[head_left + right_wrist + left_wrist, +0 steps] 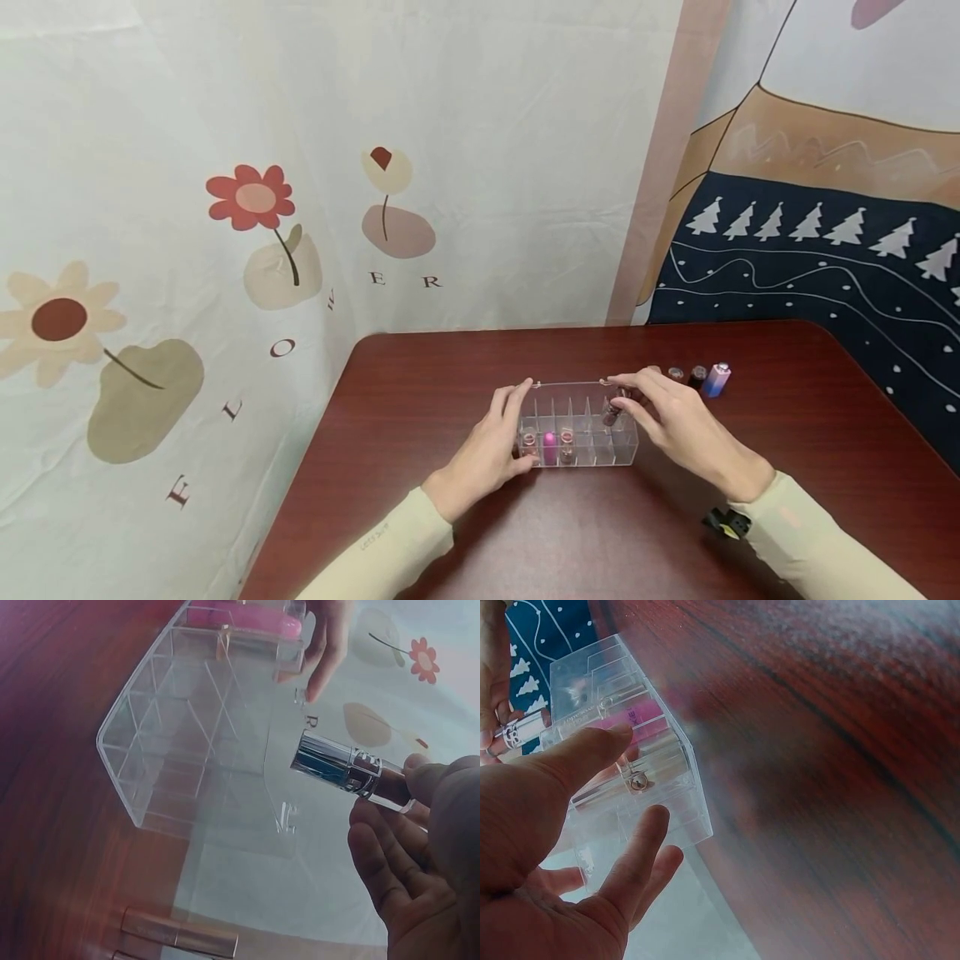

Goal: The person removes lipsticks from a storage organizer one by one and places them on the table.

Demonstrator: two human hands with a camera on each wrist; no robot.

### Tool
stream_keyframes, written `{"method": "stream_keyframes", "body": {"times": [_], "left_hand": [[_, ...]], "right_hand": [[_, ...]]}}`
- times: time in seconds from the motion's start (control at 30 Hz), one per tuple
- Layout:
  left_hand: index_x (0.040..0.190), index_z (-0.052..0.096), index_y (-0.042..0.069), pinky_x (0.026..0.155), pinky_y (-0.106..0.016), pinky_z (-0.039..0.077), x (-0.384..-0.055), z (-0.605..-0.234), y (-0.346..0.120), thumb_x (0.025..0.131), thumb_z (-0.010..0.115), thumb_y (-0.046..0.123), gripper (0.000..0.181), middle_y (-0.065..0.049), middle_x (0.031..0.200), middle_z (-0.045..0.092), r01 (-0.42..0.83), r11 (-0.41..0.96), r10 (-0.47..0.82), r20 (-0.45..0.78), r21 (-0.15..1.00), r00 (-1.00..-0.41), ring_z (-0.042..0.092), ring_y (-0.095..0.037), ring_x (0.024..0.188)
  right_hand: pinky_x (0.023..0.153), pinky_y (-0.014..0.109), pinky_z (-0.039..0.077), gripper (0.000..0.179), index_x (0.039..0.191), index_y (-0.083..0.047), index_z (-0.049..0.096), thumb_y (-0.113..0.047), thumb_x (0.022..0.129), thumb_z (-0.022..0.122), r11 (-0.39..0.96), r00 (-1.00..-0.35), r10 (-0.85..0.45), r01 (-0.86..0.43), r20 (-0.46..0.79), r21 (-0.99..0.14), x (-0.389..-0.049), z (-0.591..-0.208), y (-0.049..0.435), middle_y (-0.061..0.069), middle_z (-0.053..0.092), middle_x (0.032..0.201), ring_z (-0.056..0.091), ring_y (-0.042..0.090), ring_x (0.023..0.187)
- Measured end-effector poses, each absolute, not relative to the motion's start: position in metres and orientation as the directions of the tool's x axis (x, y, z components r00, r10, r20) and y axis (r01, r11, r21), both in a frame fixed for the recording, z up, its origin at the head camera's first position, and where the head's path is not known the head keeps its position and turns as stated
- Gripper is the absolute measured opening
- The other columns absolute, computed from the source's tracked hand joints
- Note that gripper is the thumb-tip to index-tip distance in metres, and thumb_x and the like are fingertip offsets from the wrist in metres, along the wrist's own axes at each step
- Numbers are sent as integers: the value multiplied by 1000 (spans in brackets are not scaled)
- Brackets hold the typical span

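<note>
A clear, compartmented lipstick organizer point(600, 452) stands on the table. My left hand point(483, 446) grips its left end, thumb at the front and fingers reaching toward the back corner. Three tubes sit in the front row toward that end: a bright pink lipstick point(550, 448) between two brownish clear tubes point(529, 446). Over the right part of the back row, my right hand point(678, 417) pinches a lipstick tube point(352, 769) by its dark, clear-walled end. Its shiny silver end points away from my fingers in the right wrist view.
Behind my right hand, a pink-and-blue lipstick point(717, 380) and a dark tube point(697, 377) stand on the reddish-brown table point(420, 375), with another tube point(676, 374) partly hidden. Printed fabric point(510, 167) hangs along the table's back edge.
</note>
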State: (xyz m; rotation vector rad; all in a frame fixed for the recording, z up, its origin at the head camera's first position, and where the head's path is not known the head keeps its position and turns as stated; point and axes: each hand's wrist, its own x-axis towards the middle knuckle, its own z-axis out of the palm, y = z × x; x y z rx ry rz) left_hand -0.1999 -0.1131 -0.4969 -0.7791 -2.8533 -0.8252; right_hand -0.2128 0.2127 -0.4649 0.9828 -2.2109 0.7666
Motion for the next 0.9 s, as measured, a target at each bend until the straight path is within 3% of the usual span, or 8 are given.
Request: {"method": "stream_keyframes", "body": {"times": [0.17, 0.3, 0.53, 0.63, 0.73, 0.9], "left_hand": [[185, 20, 13, 90, -29, 67, -200, -497, -113, 92, 101, 11, 123, -20, 171, 44, 486, 728, 449, 200, 484, -871, 59, -9, 83], [185, 21, 13, 88, -28, 67, -200, -497, -113, 92, 101, 11, 123, -19, 171, 44, 485, 726, 446, 202, 488, -872, 58, -8, 82], [185, 21, 13, 86, -26, 66, -199, -498, -113, 92, 101, 9, 123, -20, 170, 44, 485, 722, 448, 201, 493, -871, 57, -7, 78], [185, 20, 13, 85, -25, 65, -199, -498, -114, 92, 101, 9, 123, -20, 170, 45, 489, 720, 452, 202, 492, -869, 56, -6, 77], [185, 20, 13, 83, -24, 65, -199, -498, -114, 92, 100, 8, 123, -20, 170, 45, 490, 718, 453, 201, 494, -868, 55, -5, 77], [185, 21, 12, 85, -25, 65, -199, -497, -114, 92, 101, 9, 123, -19, 170, 45, 495, 719, 454, 209, 488, -866, 55, -5, 78]], "right_hand": [[80, 22, 63, 61, 140, -3, 78, 7, 83, 99, 585, -556, -425, -771, 714, -252, -213, -464, 218, 4, 83, 114, 72, 9, 90], [82, 18, 63, 62, 138, -2, 77, 8, 81, 99, 590, -555, -414, -767, 721, -252, -214, -464, 221, 4, 82, 109, 72, 9, 88], [77, 19, 62, 57, 132, -3, 78, 8, 81, 99, 592, -567, -398, -759, 721, -270, -214, -465, 227, 3, 81, 109, 70, 8, 85], [78, 19, 62, 43, 131, -4, 78, -2, 92, 96, 585, -555, -397, -767, 731, -264, -214, -465, 229, 2, 81, 109, 70, 8, 85], [78, 19, 61, 29, 130, -4, 79, -24, 109, 84, 574, -541, -392, -776, 744, -261, -215, -466, 232, 1, 81, 109, 70, 8, 84], [75, 17, 58, 46, 129, -4, 80, -46, 117, 64, 573, -534, -381, -777, 755, -260, -216, -467, 235, 0, 81, 106, 67, 8, 84]]}}
